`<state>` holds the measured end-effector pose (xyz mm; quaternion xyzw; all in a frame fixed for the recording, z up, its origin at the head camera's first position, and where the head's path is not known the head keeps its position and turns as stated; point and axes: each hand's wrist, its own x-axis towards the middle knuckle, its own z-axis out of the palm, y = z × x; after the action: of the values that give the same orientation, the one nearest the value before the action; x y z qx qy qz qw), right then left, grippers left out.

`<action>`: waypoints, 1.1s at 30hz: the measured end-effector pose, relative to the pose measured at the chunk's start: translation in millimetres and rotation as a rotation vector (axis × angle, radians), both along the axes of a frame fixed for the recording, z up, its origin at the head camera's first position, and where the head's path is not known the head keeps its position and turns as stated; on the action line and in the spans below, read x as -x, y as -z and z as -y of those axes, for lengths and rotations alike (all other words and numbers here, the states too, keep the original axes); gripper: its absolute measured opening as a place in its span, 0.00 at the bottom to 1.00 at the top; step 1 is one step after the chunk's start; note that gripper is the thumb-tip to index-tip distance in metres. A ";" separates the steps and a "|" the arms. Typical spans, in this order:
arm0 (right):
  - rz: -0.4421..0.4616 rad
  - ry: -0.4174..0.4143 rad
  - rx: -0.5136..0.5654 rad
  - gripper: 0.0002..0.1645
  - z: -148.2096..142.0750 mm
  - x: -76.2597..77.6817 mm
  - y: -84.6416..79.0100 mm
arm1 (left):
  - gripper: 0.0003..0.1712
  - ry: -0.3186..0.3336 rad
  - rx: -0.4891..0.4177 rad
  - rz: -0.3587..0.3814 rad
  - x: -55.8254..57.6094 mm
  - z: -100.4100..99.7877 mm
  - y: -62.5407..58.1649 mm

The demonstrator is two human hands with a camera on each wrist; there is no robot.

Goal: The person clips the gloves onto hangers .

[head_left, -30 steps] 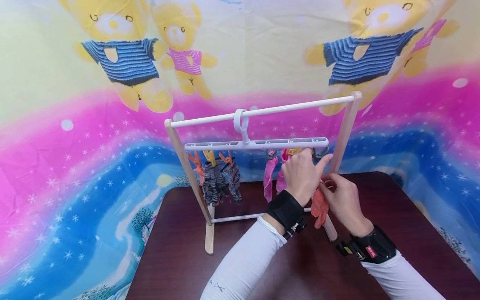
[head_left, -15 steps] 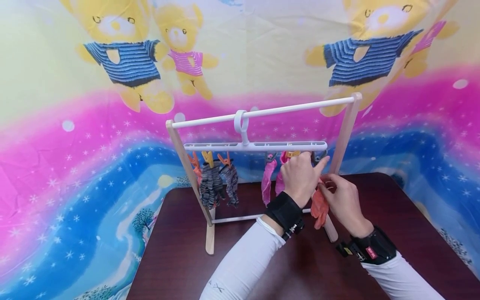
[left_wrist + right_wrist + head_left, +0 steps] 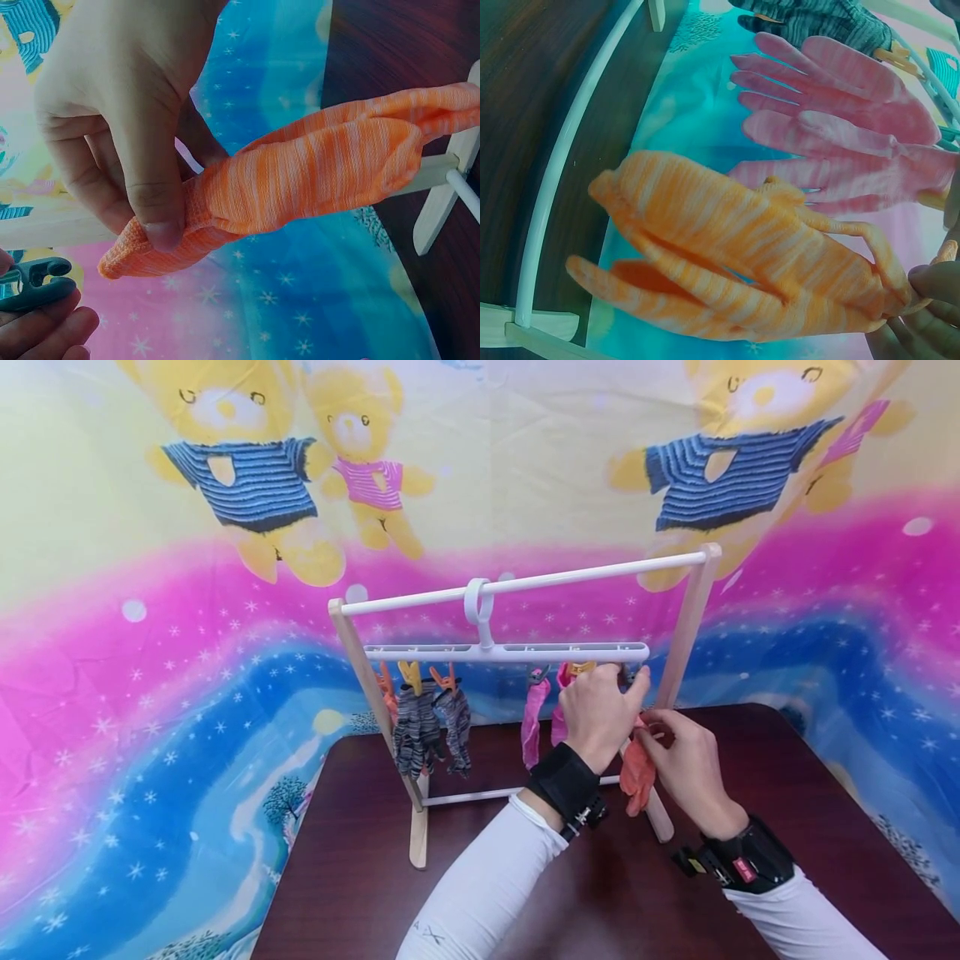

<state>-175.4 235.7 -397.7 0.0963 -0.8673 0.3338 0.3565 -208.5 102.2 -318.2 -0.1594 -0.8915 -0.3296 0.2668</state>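
My left hand (image 3: 602,703) is up at the right end of the white hanger (image 3: 570,652). It pinches a dark green clothespin (image 3: 31,286), whose jaws stand apart in the left wrist view. Lower and to the right, my right hand (image 3: 688,768) pinches the cuff of an orange striped knit glove (image 3: 315,176) between thumb and fingers. The glove (image 3: 727,247) dangles fingers down, its cuff a short way from the clothespin. Beside it hang pink gloves (image 3: 847,157), clipped to the hanger and partly hidden behind my left hand in the head view.
A wooden rack with a white top rod (image 3: 600,577) stands on the dark table (image 3: 585,902) and bears the hanger. Grey gloves (image 3: 422,727) and another orange item (image 3: 390,703) hang on the left under orange and yellow clothespins (image 3: 411,677). A printed bear cloth covers the wall behind.
The hanger has shifted slightly left and its right end has dipped, my left hand moving a little with it. My right hand keeps its pinch on the orange glove, almost still.
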 end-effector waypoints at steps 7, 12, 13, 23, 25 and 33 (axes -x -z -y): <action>-0.028 0.005 0.008 0.11 0.1 -0.5 -3.1 | 0.26 -0.013 -0.002 0.020 2.0 -0.4 0.2; -0.045 0.014 0.017 0.11 0.6 -1.6 -5.8 | 0.25 -0.003 -0.019 0.041 2.2 -0.5 0.9; -0.049 0.014 0.018 0.11 0.6 -1.8 -6.4 | 0.25 -0.003 -0.023 0.043 2.3 -0.6 1.0; -0.095 0.026 0.029 0.12 2.3 -2.8 -14.2 | 0.24 0.003 -0.025 0.051 3.3 0.4 1.8; -0.099 0.021 0.040 0.12 3.1 -3.1 -16.0 | 0.24 0.002 -0.021 0.050 3.7 0.6 2.3; -0.100 0.011 0.046 0.12 4.7 -3.6 -20.1 | 0.23 0.001 -0.015 0.051 4.0 1.1 3.4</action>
<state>-171.9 231.0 -377.6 0.0999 -0.8411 0.3462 0.4034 -212.5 101.1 -321.6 -0.1494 -0.8954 -0.3403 0.2452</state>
